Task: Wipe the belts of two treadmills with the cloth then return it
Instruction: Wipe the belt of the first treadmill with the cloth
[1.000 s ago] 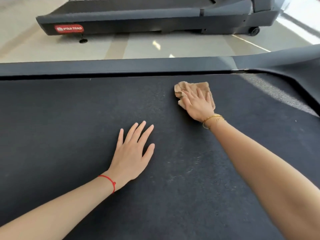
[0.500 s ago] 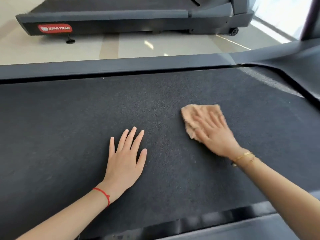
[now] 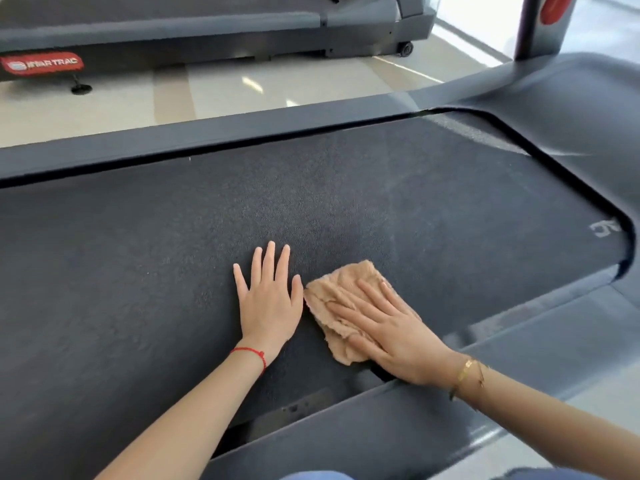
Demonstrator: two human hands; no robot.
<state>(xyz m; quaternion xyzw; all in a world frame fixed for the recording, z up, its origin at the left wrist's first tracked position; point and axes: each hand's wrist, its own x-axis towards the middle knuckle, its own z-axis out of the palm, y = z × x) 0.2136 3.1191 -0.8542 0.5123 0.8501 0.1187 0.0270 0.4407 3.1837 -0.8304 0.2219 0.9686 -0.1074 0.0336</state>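
While right hand [image 3: 391, 337] presses one cloth [image 3: 341, 306], two treadmills visible.

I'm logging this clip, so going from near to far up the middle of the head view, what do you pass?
Near side rail → left hand flat on the belt → far side rail → floor → second treadmill.

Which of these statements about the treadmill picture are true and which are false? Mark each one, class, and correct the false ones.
1. The right hand lies flat on the cloth. True.
2. The left hand grips the cloth. False: it rests flat on the belt, beside the cloth.
3. A second treadmill stands beyond, across the floor. True.
4. The cloth is blue. False: it is tan.
5. The left wrist wears a red string. True.
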